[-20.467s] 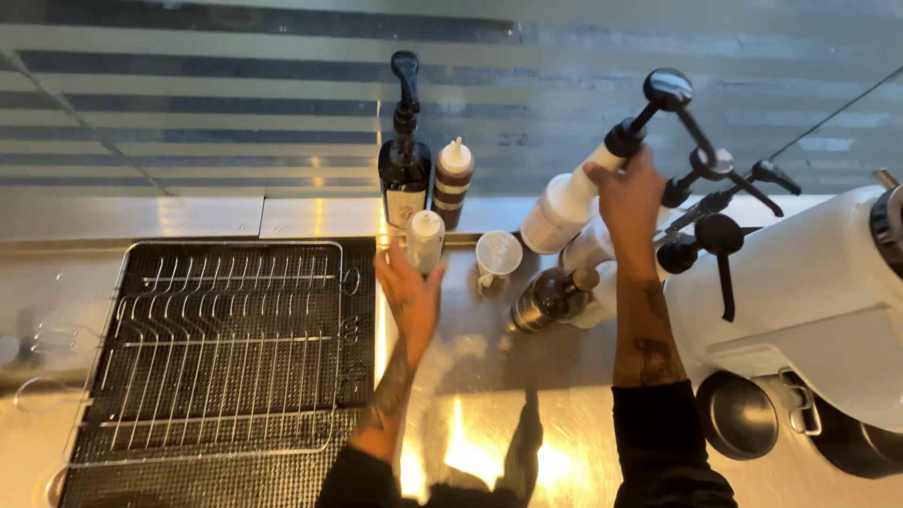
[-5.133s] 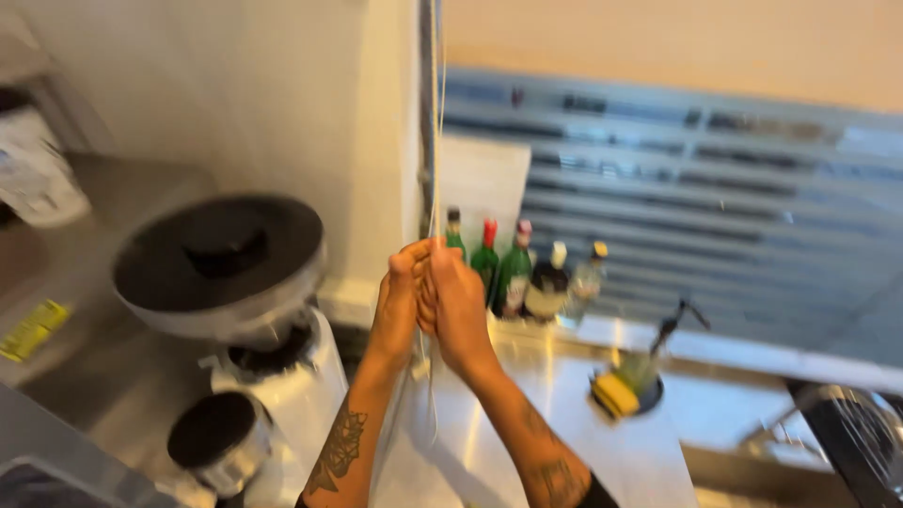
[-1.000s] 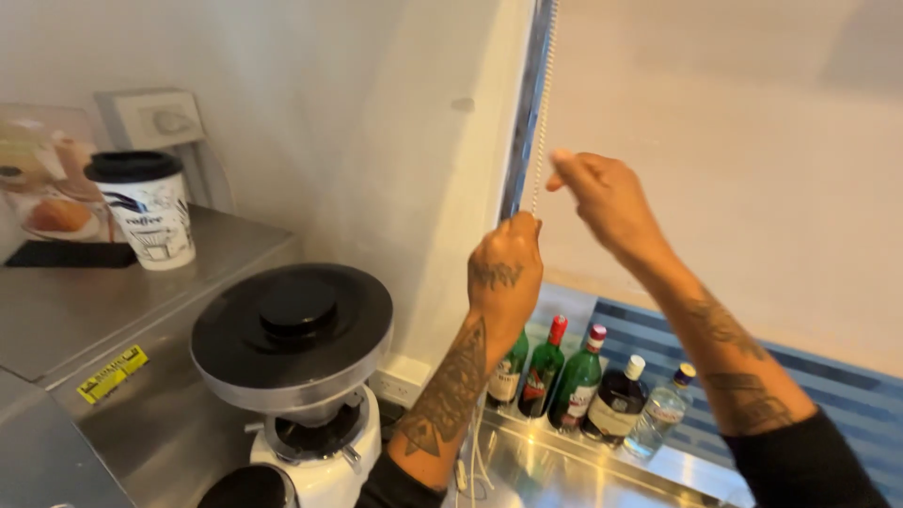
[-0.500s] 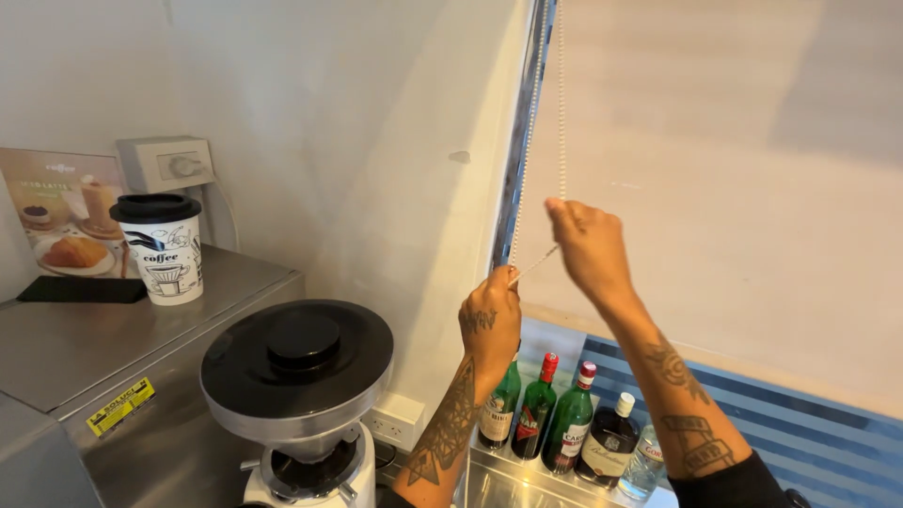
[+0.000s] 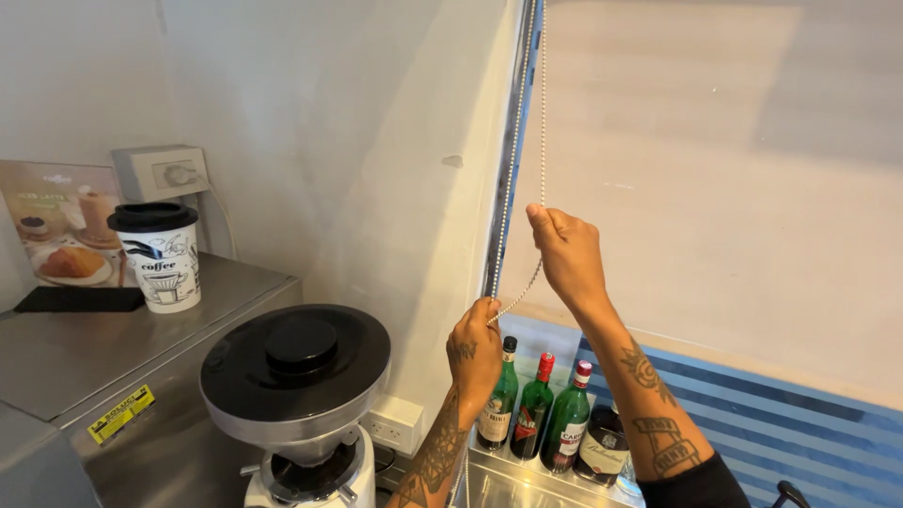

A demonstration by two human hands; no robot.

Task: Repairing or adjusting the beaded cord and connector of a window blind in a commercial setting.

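Observation:
A thin beaded pull chain (image 5: 513,160) hangs down the left edge of a beige roller blind (image 5: 715,179) that covers most of the window. My left hand (image 5: 475,353) is closed around the chain low down. My right hand (image 5: 564,254) pinches the other strand of the chain higher up, beside the blind. The chain runs slack between my two hands. The blind's bottom edge sits just above a strip of blue slatted shutter (image 5: 790,423).
A coffee grinder with a round black lid (image 5: 296,362) stands below left of my hands. Several glass bottles (image 5: 546,404) line the steel counter under the window. A lidded paper cup (image 5: 160,254) rests on a steel machine top at the left, below a wall socket box (image 5: 160,171).
Both hands have dropped down along the chain over the last second, and the blind's bottom edge sits lower over the window. Earlier, my hands were among bottles by a dish rack.

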